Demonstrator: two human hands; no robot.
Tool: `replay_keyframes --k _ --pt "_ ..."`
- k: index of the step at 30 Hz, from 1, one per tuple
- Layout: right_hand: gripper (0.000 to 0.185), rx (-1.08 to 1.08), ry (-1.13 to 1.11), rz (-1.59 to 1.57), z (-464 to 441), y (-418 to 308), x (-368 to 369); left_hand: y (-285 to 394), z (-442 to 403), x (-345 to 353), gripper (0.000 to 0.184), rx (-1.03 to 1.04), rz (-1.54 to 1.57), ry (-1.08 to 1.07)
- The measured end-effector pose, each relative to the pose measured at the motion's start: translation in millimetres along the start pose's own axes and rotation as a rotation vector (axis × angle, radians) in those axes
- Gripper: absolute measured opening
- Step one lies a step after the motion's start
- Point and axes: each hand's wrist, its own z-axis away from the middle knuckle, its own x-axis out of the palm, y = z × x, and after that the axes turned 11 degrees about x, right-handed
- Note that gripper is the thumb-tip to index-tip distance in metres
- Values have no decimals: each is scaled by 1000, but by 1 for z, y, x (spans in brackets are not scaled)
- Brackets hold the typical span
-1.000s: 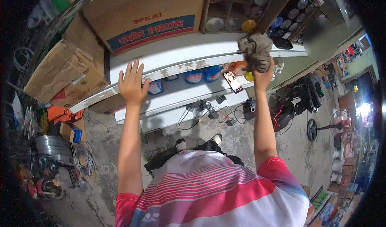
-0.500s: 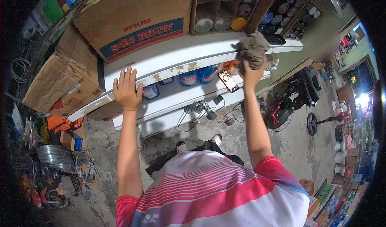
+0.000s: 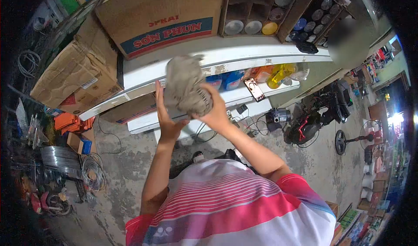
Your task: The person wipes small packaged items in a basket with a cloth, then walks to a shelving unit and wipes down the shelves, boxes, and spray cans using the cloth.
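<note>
A crumpled grey-brown rag (image 3: 185, 82) is bunched in my right hand (image 3: 216, 112), raised in front of the white shelf edge (image 3: 237, 63). My right fingers are wrapped round its lower right side. My left hand (image 3: 167, 126) is just left of the rag, with its fingers stretched upward and its thumb apart. Part of the left fingers is hidden behind the cloth, so I cannot tell whether they touch it. The rag is slightly blurred and covers part of the shelf behind it.
On the upper shelf stand a large carton (image 3: 161, 24), a worn carton (image 3: 76, 69) and a divided box of cans (image 3: 252, 11). Lower down are a lit phone (image 3: 254, 90), blue bottles (image 3: 233, 80) and a yellow bottle (image 3: 278, 76). Cables (image 3: 204, 135) trail below.
My right hand has carried the rag left, from the shelf's right end to in front of my body. My left hand has left the shelf edge and moved right, beside the rag.
</note>
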Motion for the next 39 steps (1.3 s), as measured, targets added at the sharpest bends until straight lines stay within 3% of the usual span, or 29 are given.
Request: replay_keyframes --k 3,6,10,14,16,19,26,31,35,39 --pt "78 8 -202 -1 20 -11 5 23 1 1 102 -351 451 317" --pt "84 60 -349 -62 34 -3 12 20 12 -15 93 -461 448 167" --pt "87 173 -473 -149 40 9 14 22 27 -19 78 -437 253 159" --pt "87 167 -462 -154 38 0 6 26 21 -18 66 -429 193 218" --pt "82 63 -414 -26 32 -8 -2 23 11 -24 58 -308 -24 218" --pt "77 13 -332 122 15 -5 -21 26 -6 -40 50 -334 -154 300" --pt "48 -237 292 532 -56 23 -96 6 -15 -73 44 -172 -714 344" --pt "46 -235 340 816 -73 41 -115 -7 -4 -63 40 -129 -628 255" --pt "45 -223 373 835 -69 52 -108 -12 -1 -53 42 -61 -743 145" --pt "46 -251 409 789 -71 66 -106 -15 3 -45 41 -58 -751 168"
